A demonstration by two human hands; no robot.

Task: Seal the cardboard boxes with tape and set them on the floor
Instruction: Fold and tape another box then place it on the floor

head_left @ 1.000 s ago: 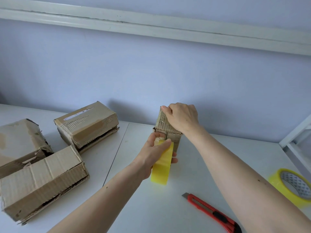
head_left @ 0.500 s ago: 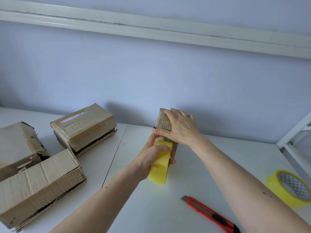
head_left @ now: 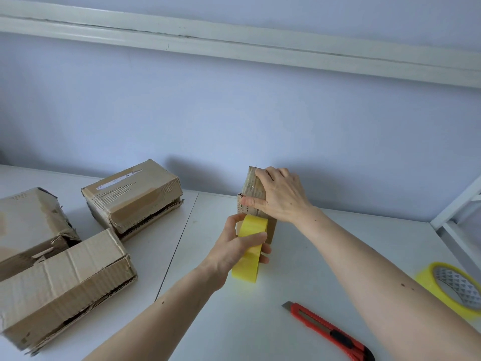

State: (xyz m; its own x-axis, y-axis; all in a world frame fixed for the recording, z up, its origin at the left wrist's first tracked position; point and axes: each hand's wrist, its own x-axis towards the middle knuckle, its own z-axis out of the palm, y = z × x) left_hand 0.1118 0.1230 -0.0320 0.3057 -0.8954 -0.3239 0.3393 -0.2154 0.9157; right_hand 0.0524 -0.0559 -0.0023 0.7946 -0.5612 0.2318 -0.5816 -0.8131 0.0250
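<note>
A small cardboard box (head_left: 249, 188) stands on end at the middle of the white table (head_left: 312, 256). My right hand (head_left: 279, 195) lies over its top and near side, thumb pressing on the front edge. My left hand (head_left: 235, 247) grips a yellow tape roll (head_left: 250, 247) held upright against the box's lower front face. Much of the box is hidden behind both hands and the roll.
Three larger worn cardboard boxes (head_left: 132, 198) (head_left: 31, 225) (head_left: 65, 285) lie at the left. A red utility knife (head_left: 330, 332) lies near the front. A second yellow tape roll (head_left: 453, 290) rests flat at the right, beside a white frame (head_left: 458, 212).
My right hand has shifted on the small box, from gripping its top to spreading over its top and front edge. The left hand has drawn the tape roll slightly down and toward me.
</note>
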